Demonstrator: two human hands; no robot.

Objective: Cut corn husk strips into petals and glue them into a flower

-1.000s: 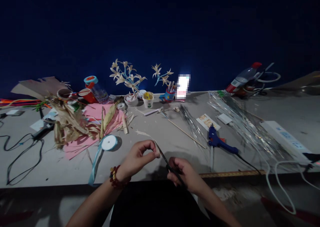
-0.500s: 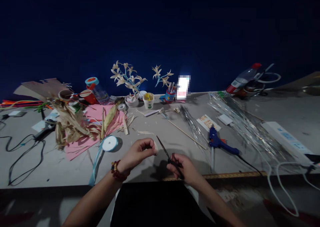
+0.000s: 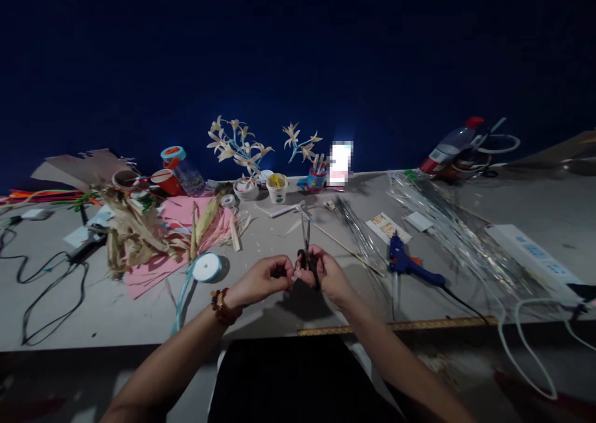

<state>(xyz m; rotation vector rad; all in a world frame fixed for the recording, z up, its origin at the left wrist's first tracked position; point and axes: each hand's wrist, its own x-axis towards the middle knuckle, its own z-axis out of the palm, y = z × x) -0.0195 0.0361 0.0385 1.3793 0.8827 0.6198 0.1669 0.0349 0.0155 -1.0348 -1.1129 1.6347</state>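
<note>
Near the front middle of the table, my left hand (image 3: pixel 270 278) pinches a small pale piece (image 3: pixel 295 276), partly hidden by the fingers. Close against it on the right, my right hand (image 3: pixel 321 272) has its fingers in the handles of black scissors (image 3: pixel 306 240). The blades point away from me and stand slightly apart. Fingertips of both hands meet or nearly meet at the pale piece. To the left lies a spool of light blue ribbon (image 3: pixel 206 267). Pale scraps (image 3: pixel 293 227) lie beyond the hands.
Dried husks (image 3: pixel 135 230) on pink paper (image 3: pixel 144 278) fill the left. Pale flowers (image 3: pixel 237 143), a white cup (image 3: pixel 277 190) and a bright phone (image 3: pixel 340 162) stand at the back. At right are a blue glue gun (image 3: pixel 410 264), wires (image 3: pixel 356 224) and a power strip (image 3: pixel 535 258).
My right hand has moved up and left to my left hand, and the scissors have turned from pointing up-left to pointing straight away. A new pale scrap shows beyond the hands.
</note>
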